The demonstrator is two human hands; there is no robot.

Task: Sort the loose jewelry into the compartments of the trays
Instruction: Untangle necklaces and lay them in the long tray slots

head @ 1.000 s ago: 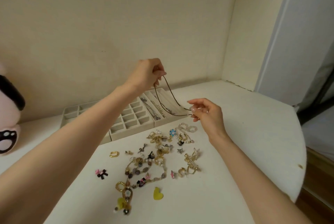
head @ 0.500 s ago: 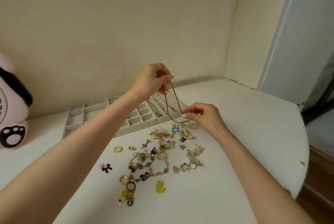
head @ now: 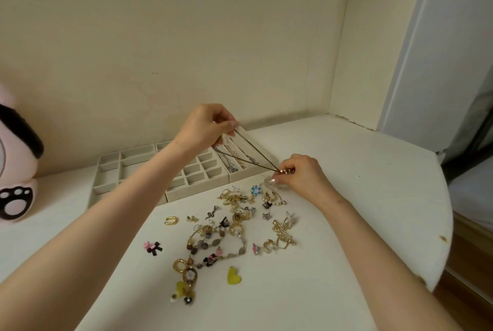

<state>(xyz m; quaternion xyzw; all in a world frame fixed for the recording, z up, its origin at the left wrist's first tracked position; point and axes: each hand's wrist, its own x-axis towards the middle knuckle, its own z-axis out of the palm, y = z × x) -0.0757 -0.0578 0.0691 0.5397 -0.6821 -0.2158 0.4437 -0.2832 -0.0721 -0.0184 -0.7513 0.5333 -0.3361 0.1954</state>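
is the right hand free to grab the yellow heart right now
Probably not yet: the right hand pinches the brown cord necklace, stretched to the left hand. The yellow heart lies uncovered, apart from the jewelry pile, so only the grip is in the way.

Trays (head: 194, 194) – matt beige, cloth-like. Jewelry pile (head: 236, 220) mostly glossy gold metal. Cord (head: 256, 149) dark, matt. Table (head: 346, 224) – smooth white.

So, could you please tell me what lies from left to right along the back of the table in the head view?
The pink plush toy → compartment tray → left hand → brown cord necklace, stretched between both hands → right hand.
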